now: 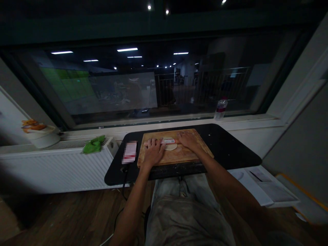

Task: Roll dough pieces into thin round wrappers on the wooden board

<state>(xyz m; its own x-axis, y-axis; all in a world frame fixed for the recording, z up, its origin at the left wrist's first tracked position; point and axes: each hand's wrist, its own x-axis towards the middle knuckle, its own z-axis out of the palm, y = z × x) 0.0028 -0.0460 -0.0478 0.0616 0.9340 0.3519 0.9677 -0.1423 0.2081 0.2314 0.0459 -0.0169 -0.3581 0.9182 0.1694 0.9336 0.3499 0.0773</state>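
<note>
A wooden rolling pin [168,141] with a printed label on its middle lies crosswise over a flat round of dough [171,147]. My left hand [154,152] is on the pin's left end, its fingers bent over it. On the right end rests my right hand [188,139], likewise curled over the wood. The dough shows in front of and behind the pin, between my hands. Under it all is a wooden cutting board [183,157], its surface dusted pale in places.
The board sits on a black table [230,148] below a window. A phone-sized blurred pink item [130,152] lies at the table's left. A green cloth [93,145] and a white bowl [44,137] rest on the radiator. A bottle [220,108] stands on the sill; a white box [262,186] is lower right.
</note>
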